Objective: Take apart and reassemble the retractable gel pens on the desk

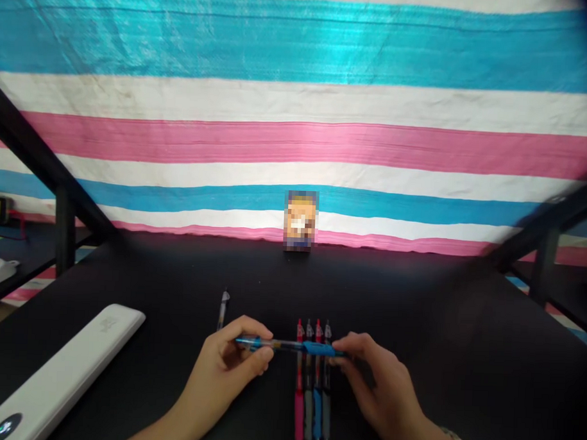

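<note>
Both my hands hold one blue pen (293, 346) crosswise above the black table (415, 314). My left hand (230, 365) pinches its clear barrel end, fingers closed. My right hand (374, 377) pinches the tip end beside the blue grip, fingers closed. Under the pen, several pens (312, 387) with pink, grey, blue and dark grips lie side by side, pointing away from me. A single loose pen (222, 309) lies just beyond my left hand.
A long white flat case (61, 372) lies on the table at the left. A small blurred card (300, 220) stands at the table's back edge against a striped blue, white and pink cloth (296, 143). Black frame bars (58, 186) rise at both sides.
</note>
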A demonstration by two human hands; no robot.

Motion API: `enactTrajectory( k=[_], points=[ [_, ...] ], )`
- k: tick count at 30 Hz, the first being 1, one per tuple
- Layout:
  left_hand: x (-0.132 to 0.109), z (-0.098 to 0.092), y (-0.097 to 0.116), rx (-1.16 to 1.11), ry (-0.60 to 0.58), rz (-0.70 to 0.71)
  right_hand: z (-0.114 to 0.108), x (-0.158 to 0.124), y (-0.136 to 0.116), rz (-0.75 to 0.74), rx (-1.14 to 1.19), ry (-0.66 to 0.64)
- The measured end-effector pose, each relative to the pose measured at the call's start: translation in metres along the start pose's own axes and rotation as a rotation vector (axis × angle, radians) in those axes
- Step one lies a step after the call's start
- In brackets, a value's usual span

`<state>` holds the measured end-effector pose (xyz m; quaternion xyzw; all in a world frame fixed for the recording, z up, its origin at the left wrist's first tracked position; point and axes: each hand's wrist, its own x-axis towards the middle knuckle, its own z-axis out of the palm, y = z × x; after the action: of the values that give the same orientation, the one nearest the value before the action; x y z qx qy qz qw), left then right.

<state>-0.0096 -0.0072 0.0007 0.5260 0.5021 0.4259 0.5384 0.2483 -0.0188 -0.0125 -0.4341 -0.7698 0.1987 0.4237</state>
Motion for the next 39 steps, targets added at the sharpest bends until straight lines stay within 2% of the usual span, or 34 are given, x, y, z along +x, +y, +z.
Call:
enactTrajectory(
  k=[4, 10, 15, 19, 28, 34, 39],
  points=[
    [0.000, 0.001, -0.001, -0.017, -0.002, -0.002, -0.003, 0.002, 0.000, -0.015, -0.009, -0.075],
    [0.001, 0.000, 0.001, -0.018, -0.022, -0.009, -0.002, 0.001, 0.004, -0.048, -0.095, -0.050],
    [0.000, -0.001, -0.006, -0.063, -0.031, -0.004, -0.002, 0.003, 0.002, -0.042, -0.044, -0.060],
    [-0.002, 0.003, -0.003, -0.114, 0.019, -0.010, -0.001, 0.006, 0.001, -0.054, -0.093, -0.042],
    [-0.005, 0.010, 0.004, -0.135, 0.088, -0.058, -0.002, 0.004, 0.001, -0.038, -0.096, -0.108],
    [-0.005, 0.011, 0.003, -0.155, 0.093, -0.074, -0.005, 0.008, -0.006, -0.121, -0.193, -0.213],
    [-0.003, 0.009, -0.001, -0.182, 0.061, -0.078, -0.004, 0.011, -0.009, -0.158, -0.225, -0.175]
  ],
)
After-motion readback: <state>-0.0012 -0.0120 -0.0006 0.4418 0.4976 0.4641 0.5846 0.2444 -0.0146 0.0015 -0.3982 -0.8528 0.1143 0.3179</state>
